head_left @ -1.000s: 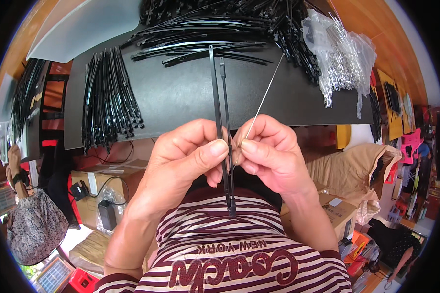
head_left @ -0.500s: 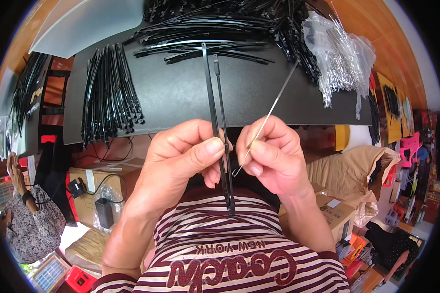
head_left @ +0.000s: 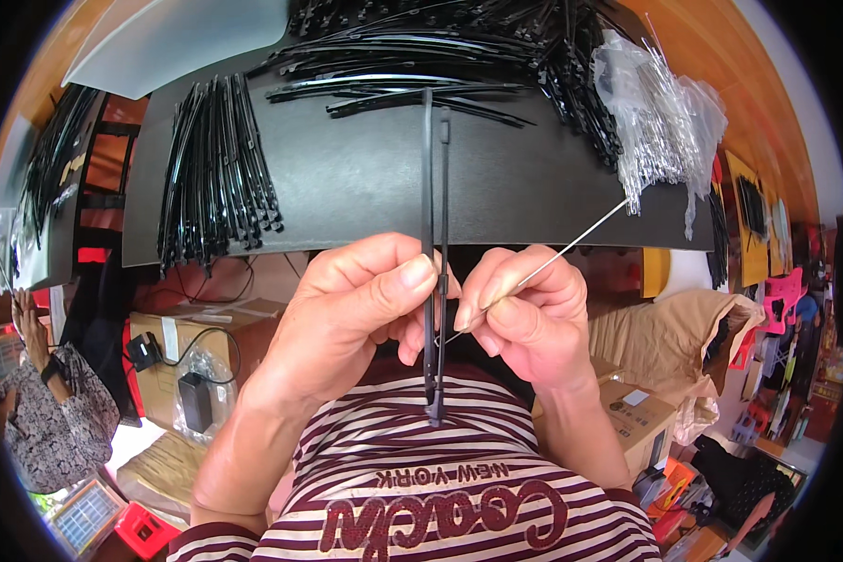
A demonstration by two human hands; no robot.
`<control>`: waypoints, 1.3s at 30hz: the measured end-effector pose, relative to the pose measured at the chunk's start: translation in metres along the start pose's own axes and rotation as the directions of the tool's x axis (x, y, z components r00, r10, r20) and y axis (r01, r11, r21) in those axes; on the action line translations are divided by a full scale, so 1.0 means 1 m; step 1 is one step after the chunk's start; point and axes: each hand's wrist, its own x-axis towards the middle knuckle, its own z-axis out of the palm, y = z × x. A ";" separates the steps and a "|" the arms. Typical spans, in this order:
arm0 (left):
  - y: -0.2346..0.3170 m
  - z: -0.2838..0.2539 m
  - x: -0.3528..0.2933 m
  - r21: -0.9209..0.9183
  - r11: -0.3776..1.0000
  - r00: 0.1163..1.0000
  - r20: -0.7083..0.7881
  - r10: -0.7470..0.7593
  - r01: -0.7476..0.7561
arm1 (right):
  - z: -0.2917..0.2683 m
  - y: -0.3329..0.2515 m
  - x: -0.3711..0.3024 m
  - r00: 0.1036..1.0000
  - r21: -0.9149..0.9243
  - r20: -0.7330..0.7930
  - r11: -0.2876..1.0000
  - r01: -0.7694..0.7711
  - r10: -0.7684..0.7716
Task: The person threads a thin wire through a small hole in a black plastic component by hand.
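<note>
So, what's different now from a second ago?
The right hand has tilted the wire flatter: its far end swung to the right and lower in the picture. Nothing was newly taken hold of or let go. The left hand still holds the black strips, and the piled strips on the table lie as before.

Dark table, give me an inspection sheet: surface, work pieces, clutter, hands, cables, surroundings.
Surface: flat dark-grey table, light glinting off it.
Work pieces: two long slim black bars; one thin silver metal rod.
Clutter: fanned slim black strips, left; heaped black strips, far side; clear plastic bag of silver rods, right.
Hands: left hand grips the bars; right hand pinches the rod.
Cables: thin black cable by brown cardboard box.
Surroundings: another person's hand, left edge.
</note>
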 end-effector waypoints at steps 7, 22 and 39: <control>-0.002 0.003 0.000 -0.133 0.990 0.999 0.012 -0.053 0.054 | 0.006 0.003 -0.004 0.999 0.020 0.000 0.999 0.035 -0.035; 0.007 0.010 -0.001 0.225 0.967 0.985 -0.089 0.146 -0.123 | 0.014 -0.010 -0.006 0.967 -0.019 -0.073 0.969 -0.245 0.243; 0.003 0.008 -0.011 0.243 0.956 0.980 -0.063 0.186 -0.166 | 0.006 -0.001 -0.007 0.911 0.225 0.002 0.887 -0.403 0.413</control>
